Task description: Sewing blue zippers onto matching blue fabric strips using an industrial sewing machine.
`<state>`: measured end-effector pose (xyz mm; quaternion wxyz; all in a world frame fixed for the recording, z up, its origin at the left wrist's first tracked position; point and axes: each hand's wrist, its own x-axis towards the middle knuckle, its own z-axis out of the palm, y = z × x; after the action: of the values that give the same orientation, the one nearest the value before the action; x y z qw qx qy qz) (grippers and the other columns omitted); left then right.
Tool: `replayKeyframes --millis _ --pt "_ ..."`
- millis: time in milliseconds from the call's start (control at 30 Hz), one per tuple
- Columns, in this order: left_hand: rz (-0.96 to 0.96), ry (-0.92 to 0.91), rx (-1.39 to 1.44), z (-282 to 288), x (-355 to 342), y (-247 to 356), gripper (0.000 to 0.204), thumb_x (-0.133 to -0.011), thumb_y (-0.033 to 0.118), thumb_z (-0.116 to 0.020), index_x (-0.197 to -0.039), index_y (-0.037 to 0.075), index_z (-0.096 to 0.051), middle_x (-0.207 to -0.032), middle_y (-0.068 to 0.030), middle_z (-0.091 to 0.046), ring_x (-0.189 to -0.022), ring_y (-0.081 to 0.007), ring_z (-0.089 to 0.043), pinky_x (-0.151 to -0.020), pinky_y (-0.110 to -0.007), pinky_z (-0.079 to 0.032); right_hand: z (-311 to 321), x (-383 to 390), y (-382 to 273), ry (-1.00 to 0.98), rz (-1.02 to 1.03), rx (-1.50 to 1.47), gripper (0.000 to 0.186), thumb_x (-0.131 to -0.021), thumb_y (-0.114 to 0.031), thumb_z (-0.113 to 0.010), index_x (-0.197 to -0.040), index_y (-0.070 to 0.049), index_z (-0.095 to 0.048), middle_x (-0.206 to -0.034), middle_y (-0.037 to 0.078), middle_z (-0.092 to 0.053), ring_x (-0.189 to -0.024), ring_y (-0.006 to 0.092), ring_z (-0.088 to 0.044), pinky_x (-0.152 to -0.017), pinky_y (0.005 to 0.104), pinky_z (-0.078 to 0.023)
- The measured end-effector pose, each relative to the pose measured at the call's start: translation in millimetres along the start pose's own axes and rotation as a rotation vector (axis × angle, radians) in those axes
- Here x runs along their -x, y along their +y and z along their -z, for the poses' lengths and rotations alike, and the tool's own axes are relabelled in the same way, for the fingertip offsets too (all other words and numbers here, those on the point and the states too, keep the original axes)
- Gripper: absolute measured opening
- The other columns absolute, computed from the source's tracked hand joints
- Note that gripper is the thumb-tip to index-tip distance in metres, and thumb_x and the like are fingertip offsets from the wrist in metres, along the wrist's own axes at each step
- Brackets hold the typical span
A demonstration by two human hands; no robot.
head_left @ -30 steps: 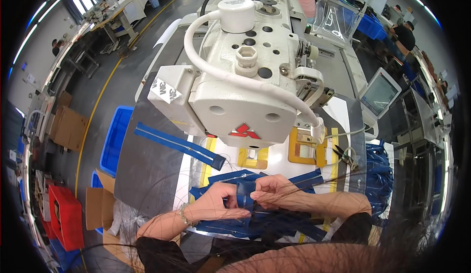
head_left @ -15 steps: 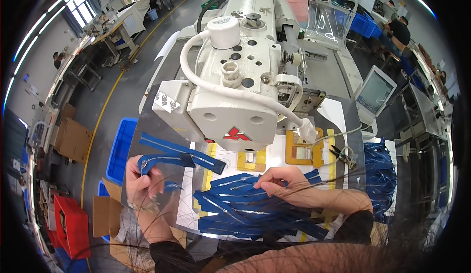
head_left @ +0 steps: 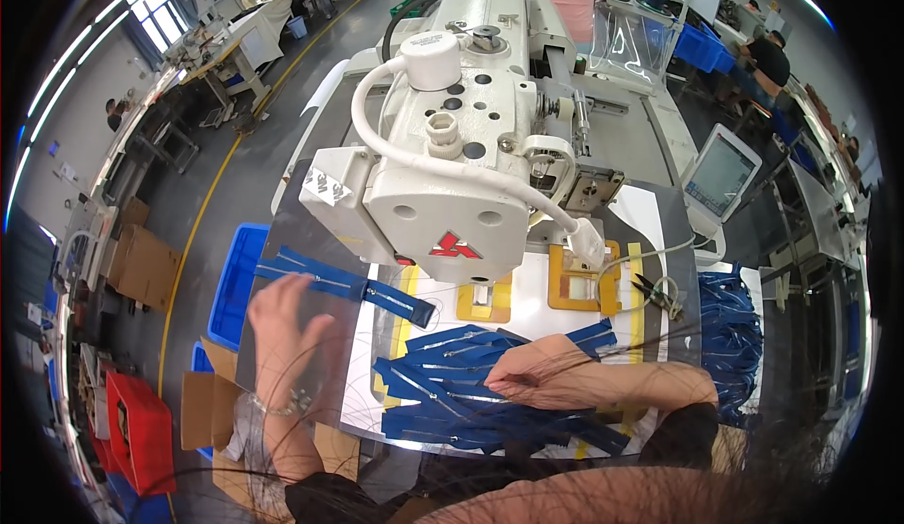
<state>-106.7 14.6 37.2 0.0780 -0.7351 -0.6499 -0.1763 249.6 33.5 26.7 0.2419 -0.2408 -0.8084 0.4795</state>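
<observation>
My left hand [head_left: 285, 343] is open, its fingers spread and slightly blurred, just below a few blue zippers [head_left: 395, 304] with metal teeth. They lie in a row across the left side of the machine table, and nothing shows in that hand. Over a spread pile of blue zippers [head_left: 438, 420], my right hand [head_left: 535, 373] is closed, thumb and fingers pressed together at the pile. What its fingertips hold, if anything, is hidden. Beyond both hands rises the white head of a sewing machine [head_left: 447, 199], with a yellow-edged clamp plate [head_left: 496, 309] under it.
A second yellow frame [head_left: 556, 289] and black-handled snips [head_left: 650, 290] sit right of the machine head. More zippers [head_left: 730, 345] hang in a bundle at the right. A tablet-like screen [head_left: 720, 180] stands beyond. Blue bins [head_left: 235, 284] and a cardboard box [head_left: 212, 402] are at left.
My left hand has let go of the blue zipper and opened, and that zipper now lies flat with the others. My right hand has moved slightly down and toward me over the pile.
</observation>
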Motion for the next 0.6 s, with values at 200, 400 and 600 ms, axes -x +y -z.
replayKeyframes --millis 200,400,600 --pt "-0.348 -0.44 0.492 -14 53 80 0.064 -0.07 0.045 -0.073 -0.126 0.02 -0.055 -0.134 -0.007 -0.045 -0.124 -0.0237 -0.04 -0.102 -0.048 -0.021 -2 43 6 0.107 0.238 0.574 0.016 -0.076 -0.021 -0.072 -0.077 -0.011 -0.059 -0.064 -0.001 -0.052 -0.051 0.0156 -0.049 -0.05 0.0273 -0.035" --pt "-0.621 -0.422 0.418 -38 94 118 0.05 -0.079 0.045 -0.066 -0.126 0.033 -0.055 -0.139 -0.0053 -0.042 -0.127 -0.0193 -0.038 -0.1 -0.046 -0.021 -19 95 5 -0.016 0.33 0.681 0.03 -0.074 -0.033 -0.074 -0.072 -0.015 -0.051 -0.064 -0.002 -0.041 -0.056 0.0129 -0.045 -0.053 0.0264 -0.029" --pt "-0.532 -0.316 0.368 -43 85 122 0.044 -0.076 0.03 -0.07 -0.119 0.031 -0.06 -0.133 -0.0029 -0.047 -0.123 -0.0186 -0.043 -0.098 -0.045 -0.024 -18 105 13 0.01 0.226 0.848 0.028 -0.073 -0.029 -0.074 -0.076 -0.013 -0.051 -0.074 0.0 -0.045 -0.063 0.0136 -0.047 -0.059 0.0279 -0.032"
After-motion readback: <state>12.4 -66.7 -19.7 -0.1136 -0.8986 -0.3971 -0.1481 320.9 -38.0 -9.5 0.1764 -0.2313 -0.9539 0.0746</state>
